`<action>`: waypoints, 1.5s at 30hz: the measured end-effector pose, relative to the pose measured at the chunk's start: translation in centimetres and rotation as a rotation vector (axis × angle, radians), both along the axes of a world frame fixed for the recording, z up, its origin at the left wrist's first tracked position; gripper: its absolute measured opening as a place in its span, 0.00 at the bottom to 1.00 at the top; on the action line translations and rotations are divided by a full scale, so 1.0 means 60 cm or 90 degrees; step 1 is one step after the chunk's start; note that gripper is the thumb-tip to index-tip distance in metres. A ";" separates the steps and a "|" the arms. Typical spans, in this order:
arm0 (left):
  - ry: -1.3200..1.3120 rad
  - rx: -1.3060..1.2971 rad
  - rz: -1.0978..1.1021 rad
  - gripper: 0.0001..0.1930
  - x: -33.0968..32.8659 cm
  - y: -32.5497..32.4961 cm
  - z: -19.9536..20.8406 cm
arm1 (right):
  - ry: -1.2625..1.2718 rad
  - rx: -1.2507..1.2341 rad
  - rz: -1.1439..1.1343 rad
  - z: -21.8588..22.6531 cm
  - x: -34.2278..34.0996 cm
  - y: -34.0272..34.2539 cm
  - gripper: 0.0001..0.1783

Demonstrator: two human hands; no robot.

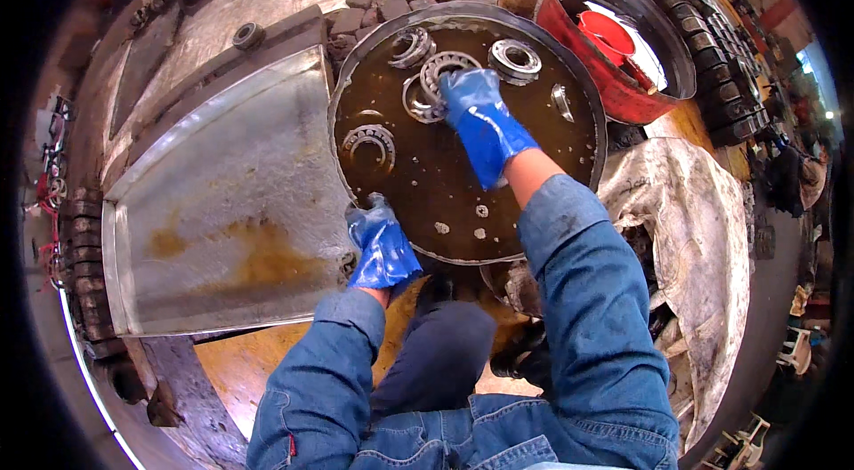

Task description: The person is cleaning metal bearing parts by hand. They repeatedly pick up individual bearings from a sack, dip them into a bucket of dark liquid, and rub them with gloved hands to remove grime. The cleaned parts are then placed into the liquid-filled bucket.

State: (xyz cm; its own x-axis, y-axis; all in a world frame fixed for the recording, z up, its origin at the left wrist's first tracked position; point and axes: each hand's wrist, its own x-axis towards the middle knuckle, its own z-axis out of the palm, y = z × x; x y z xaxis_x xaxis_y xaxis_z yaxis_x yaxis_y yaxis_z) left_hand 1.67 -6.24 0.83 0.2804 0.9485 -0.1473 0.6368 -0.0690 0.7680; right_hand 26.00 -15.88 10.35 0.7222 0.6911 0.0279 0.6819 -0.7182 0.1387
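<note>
The right hand (471,101) grips one bearing (445,59) inside the round tub (332,119), while the left hand (382,243) is at its rim, whether gripping I cannot tell; other bearings (527,70) lie in the brown liquid (422,203), so handling seems unfinished.

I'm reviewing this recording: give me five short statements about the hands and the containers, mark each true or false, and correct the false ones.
1. The right hand holds a bearing at the round tub. True.
2. The left hand is inside the red drum. False: it is by the tub's near-left rim, next to the metal tray.
3. The metal tray is to the left of the round tub. True.
4. The liquid in the tub is bright green. False: it is brown.
5. Both hands wear blue gloves. True.
</note>
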 end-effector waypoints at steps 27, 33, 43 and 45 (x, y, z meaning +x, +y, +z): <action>-0.061 -0.382 -0.380 0.25 -0.039 0.084 0.015 | 0.308 0.337 -0.859 -0.372 -0.338 -0.976 0.42; 0.032 -0.310 -0.223 0.24 -0.020 -0.003 0.080 | 0.112 0.263 -0.845 -0.528 -0.289 -0.999 0.24; 0.073 -0.279 -0.120 0.23 -0.030 0.019 0.058 | 0.131 0.341 -0.897 -0.708 -0.262 -1.041 0.26; 0.054 -0.284 -0.200 0.22 -0.029 0.015 0.068 | 0.016 0.204 -0.740 -0.711 -0.256 -1.033 0.24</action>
State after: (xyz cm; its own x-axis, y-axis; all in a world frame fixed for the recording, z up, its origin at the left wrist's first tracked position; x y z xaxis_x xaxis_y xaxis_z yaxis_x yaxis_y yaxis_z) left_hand -0.06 -5.34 4.90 0.5095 0.6617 -0.5501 0.6992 0.0543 0.7129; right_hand 10.63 -77.85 -32.33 0.9112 -0.4082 0.0559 -0.3951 -0.9042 -0.1620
